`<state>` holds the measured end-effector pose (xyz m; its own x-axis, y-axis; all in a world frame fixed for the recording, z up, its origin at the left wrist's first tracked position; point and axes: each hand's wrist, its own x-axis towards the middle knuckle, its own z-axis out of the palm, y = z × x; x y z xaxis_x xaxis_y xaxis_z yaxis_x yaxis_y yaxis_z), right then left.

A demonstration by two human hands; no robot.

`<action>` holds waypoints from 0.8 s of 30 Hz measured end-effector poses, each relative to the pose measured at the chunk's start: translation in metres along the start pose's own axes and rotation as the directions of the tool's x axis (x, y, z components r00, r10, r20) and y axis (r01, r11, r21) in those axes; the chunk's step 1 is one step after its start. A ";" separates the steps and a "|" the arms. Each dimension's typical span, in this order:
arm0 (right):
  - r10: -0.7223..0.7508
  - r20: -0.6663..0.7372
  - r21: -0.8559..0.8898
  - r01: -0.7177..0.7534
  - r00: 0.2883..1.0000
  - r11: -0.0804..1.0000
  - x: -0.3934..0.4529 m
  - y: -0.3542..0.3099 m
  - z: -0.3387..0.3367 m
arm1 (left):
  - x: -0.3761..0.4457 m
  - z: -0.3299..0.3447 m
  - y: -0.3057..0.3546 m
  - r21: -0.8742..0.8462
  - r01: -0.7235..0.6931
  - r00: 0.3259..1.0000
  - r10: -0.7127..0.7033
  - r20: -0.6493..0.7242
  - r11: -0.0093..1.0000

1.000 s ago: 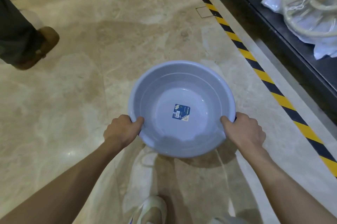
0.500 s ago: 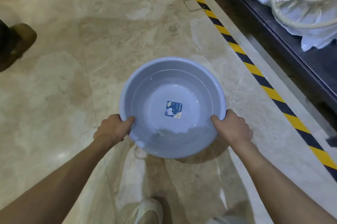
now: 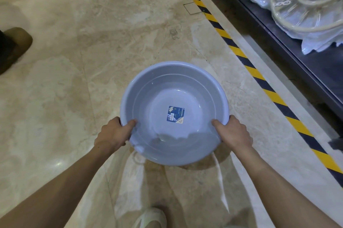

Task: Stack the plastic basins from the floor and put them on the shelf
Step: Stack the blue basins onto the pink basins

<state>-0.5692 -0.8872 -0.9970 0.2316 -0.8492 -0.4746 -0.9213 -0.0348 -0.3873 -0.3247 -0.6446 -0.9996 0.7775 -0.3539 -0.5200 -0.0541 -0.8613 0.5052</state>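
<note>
Since the earlier frame we have carried the basin (image 3: 174, 112) slightly rightward, nearer the shelf (image 3: 278, 29). Our left hand (image 3: 113, 133) and right hand (image 3: 233, 132) clamp opposite rims, thumbs inside, holding it off the floor (image 3: 92, 42). That shelf lies ahead-right, our right hand nearer.

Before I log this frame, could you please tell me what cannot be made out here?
- Head view: whether the basin is one or several nested; its walls hide that.
- Label small print: too small.
- Shelf: cut off by the right edge.
- Shoe: cut off at left.
</note>
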 end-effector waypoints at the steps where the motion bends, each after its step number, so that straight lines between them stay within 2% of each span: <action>1: 0.013 0.012 0.029 -0.014 1.000 0.999 0.001 -0.001 0.001 | 0.004 0.001 0.000 -0.024 -0.003 1.000 0.003 0.001 1.000; 6: 0.060 0.018 0.133 -0.061 0.998 0.989 0.002 -0.007 0.006 | 0.013 0.007 0.001 -0.088 -0.021 1.000 0.020 -0.016 0.996; 12: 0.067 -0.039 0.232 -0.056 0.997 0.971 0.001 0.001 -0.002 | 0.014 0.008 0.016 0.020 -0.099 0.991 0.101 -0.085 0.995; 16: 0.138 -0.124 0.301 -0.095 0.983 0.949 -0.004 0.028 -0.029 | 0.010 0.023 0.052 0.064 -0.218 0.970 0.223 -0.100 0.974; 24: 0.330 -0.246 0.407 -0.212 0.911 0.889 -0.048 0.136 -0.099 | -0.033 0.095 0.143 0.097 -0.478 0.877 0.470 0.093 0.873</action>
<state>-0.7360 -0.9034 -0.9486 -0.1701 -0.9149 -0.3661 -0.7408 0.3637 -0.5647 -0.4176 -0.7905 -0.9758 0.5983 -0.7497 -0.2828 -0.4801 -0.6180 0.6226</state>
